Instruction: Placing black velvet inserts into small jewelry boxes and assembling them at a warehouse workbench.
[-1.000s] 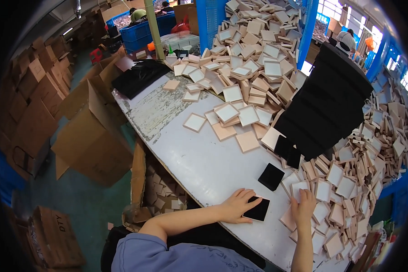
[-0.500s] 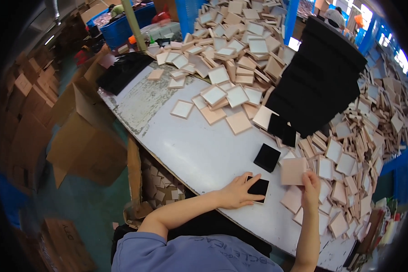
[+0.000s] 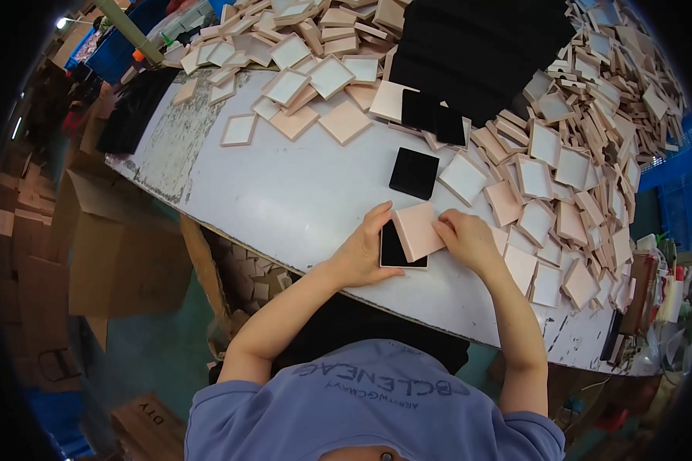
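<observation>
My left hand (image 3: 357, 252) is wrapped round the left side of a shallow square box base with a black insert (image 3: 392, 250), thumb at the near edge and fingers at the far one. In my right hand (image 3: 470, 241), a pale pink square lid (image 3: 418, 230) is pinched by its right edge. The lid is tilted over the base and covers its right part, leaving a black strip visible on the left. Whether lid and base touch, I cannot tell. Just beyond them on the table lies a loose black square pad (image 3: 414, 173).
Heaps of pink and white box parts (image 3: 546, 180) cover the right side and far end of the white table (image 3: 277, 200). A stack of black foam sheets (image 3: 477, 54) lies among them, two black pads (image 3: 432, 115) before it. An open carton (image 3: 131, 246) stands left of the table.
My right hand has brought the lid leftward over the box base. My left hand has gone from lying spread on the black insert to gripping the base's side. The whole view has shifted.
</observation>
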A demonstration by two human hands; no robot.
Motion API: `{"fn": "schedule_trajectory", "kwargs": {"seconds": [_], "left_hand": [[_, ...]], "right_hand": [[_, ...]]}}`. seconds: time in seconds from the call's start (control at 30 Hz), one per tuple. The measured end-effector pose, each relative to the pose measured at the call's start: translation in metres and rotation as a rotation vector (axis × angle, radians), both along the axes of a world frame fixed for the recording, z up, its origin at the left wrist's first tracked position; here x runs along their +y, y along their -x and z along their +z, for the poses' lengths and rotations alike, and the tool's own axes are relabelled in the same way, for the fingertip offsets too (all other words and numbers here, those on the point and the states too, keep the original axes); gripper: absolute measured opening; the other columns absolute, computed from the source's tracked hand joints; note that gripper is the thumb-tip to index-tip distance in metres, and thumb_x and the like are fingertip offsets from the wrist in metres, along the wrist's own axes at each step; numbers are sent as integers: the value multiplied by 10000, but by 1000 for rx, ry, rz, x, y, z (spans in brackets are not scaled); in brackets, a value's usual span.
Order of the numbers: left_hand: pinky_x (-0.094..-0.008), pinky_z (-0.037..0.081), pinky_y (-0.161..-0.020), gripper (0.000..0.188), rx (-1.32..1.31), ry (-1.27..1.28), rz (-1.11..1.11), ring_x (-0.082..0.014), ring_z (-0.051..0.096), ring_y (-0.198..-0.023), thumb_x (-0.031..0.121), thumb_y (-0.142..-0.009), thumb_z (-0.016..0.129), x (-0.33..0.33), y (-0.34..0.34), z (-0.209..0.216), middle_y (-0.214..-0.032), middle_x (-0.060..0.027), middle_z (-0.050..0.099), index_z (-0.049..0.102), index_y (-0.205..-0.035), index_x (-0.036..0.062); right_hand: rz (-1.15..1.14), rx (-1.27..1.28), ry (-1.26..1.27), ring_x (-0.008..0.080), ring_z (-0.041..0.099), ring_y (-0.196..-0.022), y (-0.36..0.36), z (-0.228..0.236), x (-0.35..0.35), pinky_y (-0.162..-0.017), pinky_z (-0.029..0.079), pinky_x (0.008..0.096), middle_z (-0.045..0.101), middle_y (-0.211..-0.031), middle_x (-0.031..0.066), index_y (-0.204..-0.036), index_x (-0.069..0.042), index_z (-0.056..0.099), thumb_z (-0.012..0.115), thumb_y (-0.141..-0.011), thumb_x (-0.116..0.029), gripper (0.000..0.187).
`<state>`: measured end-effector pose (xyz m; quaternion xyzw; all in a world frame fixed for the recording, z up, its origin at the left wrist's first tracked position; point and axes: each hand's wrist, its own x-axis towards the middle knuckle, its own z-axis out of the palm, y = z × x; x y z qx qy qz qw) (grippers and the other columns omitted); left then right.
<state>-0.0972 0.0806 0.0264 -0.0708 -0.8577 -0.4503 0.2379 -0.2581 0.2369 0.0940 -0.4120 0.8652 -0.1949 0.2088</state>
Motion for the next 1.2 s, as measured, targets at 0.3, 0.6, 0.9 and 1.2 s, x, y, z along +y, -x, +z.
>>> {"fn": "schedule_trajectory", "kwargs": {"seconds": [0.3, 0.6, 0.9, 1.2], "left_hand": [[-421, 368, -968, 1093, -88, -40, -19, -362, 438, -1129, 233, -565, 836, -5, -3, 7, -1357, -243, 233, 82, -1335, 49], [-417, 321, -1010, 1177, 27, -105, -53, -408, 355, -1202, 184, -552, 826, 4, -6, -13, -1396, -270, 142, -4, -1373, 39], [-437, 291, -1012, 926, -44, 180, 18, -415, 310, -1239, 249, -656, 753, 10, -13, 6, -1361, -276, 260, 201, -1342, -34], [-511, 243, -1001, 899, -262, 455, 49, -368, 282, -1280, 461, -681, 682, 5, -14, 37, -1368, -244, 289, 302, -1314, -53]], "right_hand": [[517, 63, 175, 341, 341, -1220, 2, 0, -13, -955, 322, 444, 423, -1244, 178, -1188, -51, 421, 673, -576, -106, 664], [410, 89, 403, 368, 462, -1034, -16, -5, -1, -887, 384, 429, 485, -1148, 193, -1088, -39, 558, 816, -515, -332, 693], [535, 221, 352, 400, 376, -1133, -46, -5, 7, -948, 333, 462, 385, -1256, 225, -1183, -103, 540, 720, -663, -357, 606], [472, 212, 280, 418, 281, -1212, -47, -22, 10, -1000, 224, 515, 303, -1330, 229, -1258, -157, 476, 627, -752, -402, 583]]}}
